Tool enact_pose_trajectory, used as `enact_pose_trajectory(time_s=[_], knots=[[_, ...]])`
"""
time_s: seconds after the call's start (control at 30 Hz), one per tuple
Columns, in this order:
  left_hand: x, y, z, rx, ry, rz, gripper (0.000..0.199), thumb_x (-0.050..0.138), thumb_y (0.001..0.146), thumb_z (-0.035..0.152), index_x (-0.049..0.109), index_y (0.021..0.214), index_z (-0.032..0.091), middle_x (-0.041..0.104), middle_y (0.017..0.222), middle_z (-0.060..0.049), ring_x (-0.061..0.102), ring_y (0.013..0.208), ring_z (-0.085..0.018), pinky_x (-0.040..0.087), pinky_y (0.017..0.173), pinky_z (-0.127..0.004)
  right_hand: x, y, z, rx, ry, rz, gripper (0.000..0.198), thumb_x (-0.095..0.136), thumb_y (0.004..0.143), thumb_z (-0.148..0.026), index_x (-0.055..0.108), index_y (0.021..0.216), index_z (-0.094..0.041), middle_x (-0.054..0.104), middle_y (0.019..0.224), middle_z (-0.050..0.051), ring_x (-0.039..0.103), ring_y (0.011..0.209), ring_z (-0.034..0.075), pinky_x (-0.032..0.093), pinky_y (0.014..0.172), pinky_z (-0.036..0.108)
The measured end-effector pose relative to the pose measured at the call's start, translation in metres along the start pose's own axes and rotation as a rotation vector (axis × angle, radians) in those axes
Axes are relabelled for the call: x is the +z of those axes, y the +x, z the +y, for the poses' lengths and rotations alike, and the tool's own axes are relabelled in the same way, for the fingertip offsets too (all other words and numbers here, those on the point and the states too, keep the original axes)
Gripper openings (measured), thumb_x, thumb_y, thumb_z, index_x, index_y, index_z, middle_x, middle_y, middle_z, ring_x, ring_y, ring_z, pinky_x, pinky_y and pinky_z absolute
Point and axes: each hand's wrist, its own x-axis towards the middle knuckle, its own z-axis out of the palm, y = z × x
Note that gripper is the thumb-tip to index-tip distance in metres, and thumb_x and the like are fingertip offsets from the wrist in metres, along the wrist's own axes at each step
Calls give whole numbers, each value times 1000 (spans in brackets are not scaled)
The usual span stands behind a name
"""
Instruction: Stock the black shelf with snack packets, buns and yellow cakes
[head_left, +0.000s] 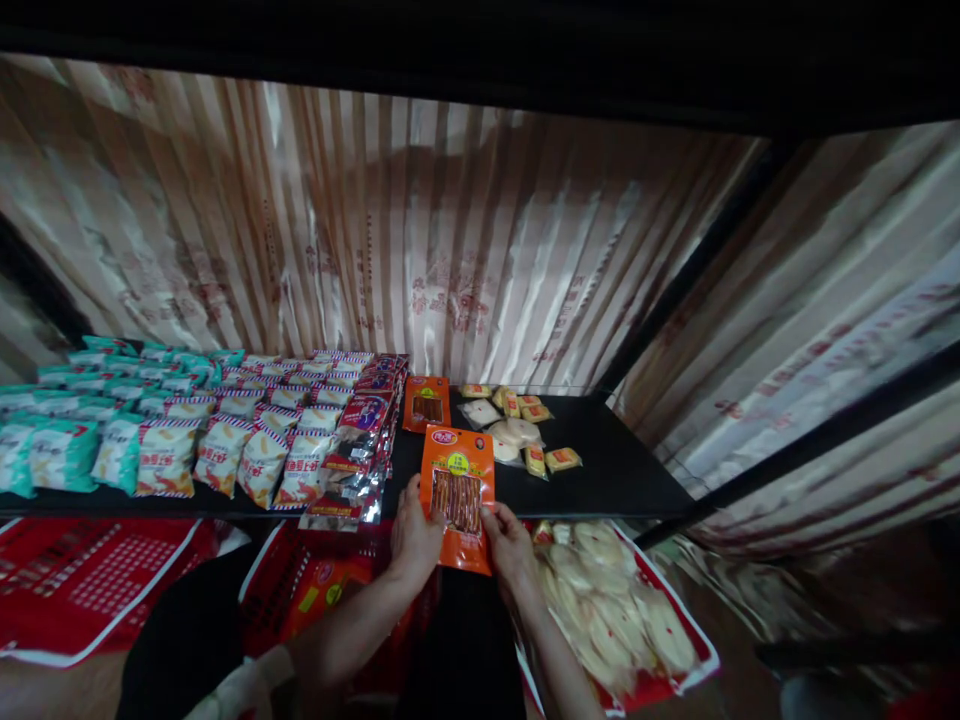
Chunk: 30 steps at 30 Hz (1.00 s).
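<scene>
Both my hands hold an orange snack packet (pixel 457 494) with a clear window showing reddish sticks, at the front edge of a black shelf (pixel 607 470). My left hand (pixel 415 538) grips its lower left edge and my right hand (pixel 510 545) grips its lower right edge. A second orange packet (pixel 427 403) lies flat on the shelf just behind it. To the left stand rows of silver-red packets (pixel 360 440), then white-orange packets (pixel 225 440).
Teal packets (pixel 52 440) fill the shelf's far left. Small yellow and round white wrapped pastries (pixel 514 425) lie right of the orange packets. Below the shelf sit a red bag of round pastries (pixel 615 610) and red bags (pixel 82 580). A striped curtain (pixel 450 250) hangs behind.
</scene>
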Motion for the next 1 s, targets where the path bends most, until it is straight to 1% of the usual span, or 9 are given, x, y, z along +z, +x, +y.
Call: enact_pose_trajectory(time_s=[0.07, 0.13, 0.27, 0.37, 0.47, 0.57, 0.67, 0.9, 1.0], knots=[[7, 17, 12, -18, 90, 12, 55, 48, 78, 13, 39, 132, 8, 43, 135, -17, 42, 126, -22, 32, 104, -28, 5, 30, 3, -3, -19, 9, 39, 60, 65, -55, 61, 75, -18, 67, 67, 2, 60, 61, 17, 46, 57, 27], [14, 33, 23, -18, 179, 0, 52, 49, 78, 15, 43, 129, 9, 39, 138, -18, 38, 129, -24, 30, 106, -30, 12, 61, 6, -5, -39, 38, 39, 60, 63, -55, 60, 72, -17, 66, 63, 1, 59, 58, 17, 45, 56, 26], [26, 63, 37, 13, 368, 10, 48, 51, 75, 19, 52, 123, 11, 28, 146, -18, 23, 137, -31, 25, 109, -41, 26, 117, 8, 19, -108, 71, 37, 55, 63, -51, 59, 73, -16, 65, 61, 2, 59, 55, 16, 45, 53, 25], [36, 82, 42, 59, 478, 43, 52, 51, 73, 19, 51, 124, 11, 28, 147, -16, 15, 139, -30, 18, 111, -45, 37, 153, 6, 59, -240, 63, 34, 46, 72, -42, 61, 83, -14, 68, 69, 6, 62, 57, 16, 47, 53, 25], [45, 95, 43, 114, 536, 35, 58, 49, 72, 19, 47, 129, 9, 34, 145, -15, 14, 140, -28, 12, 113, -46, 47, 181, 3, 64, -339, 64, 33, 42, 77, -34, 63, 89, -11, 70, 79, 10, 65, 64, 17, 48, 55, 24], [51, 108, 45, 159, 571, 19, 59, 49, 72, 21, 46, 130, 8, 39, 143, -15, 16, 139, -28, 10, 113, -47, 57, 200, 1, 51, -422, 66, 30, 45, 78, -30, 66, 90, -11, 71, 83, 11, 66, 70, 18, 48, 58, 24], [53, 123, 46, 167, 629, 2, 58, 49, 73, 20, 47, 130, 9, 39, 142, -17, 20, 138, -28, 12, 112, -47, 65, 212, 0, 37, -526, 62, 27, 48, 79, -27, 68, 88, -11, 71, 82, 11, 66, 72, 19, 47, 60, 23], [58, 151, 44, 167, 739, -4, 46, 37, 81, 10, 54, 123, 7, 47, 135, -19, 35, 132, -29, 23, 109, -41, 76, 227, -2, 15, -726, 26, 21, 51, 81, -22, 69, 76, -12, 71, 77, 11, 66, 72, 19, 45, 63, 23], [61, 156, 42, 166, 748, 7, 45, 33, 83, 7, 56, 121, 6, 50, 132, -20, 41, 128, -28, 29, 106, -41, 77, 230, -3, -10, -770, 15, 19, 54, 80, -22, 69, 83, -12, 71, 84, 12, 67, 77, 20, 46, 67, 24]])
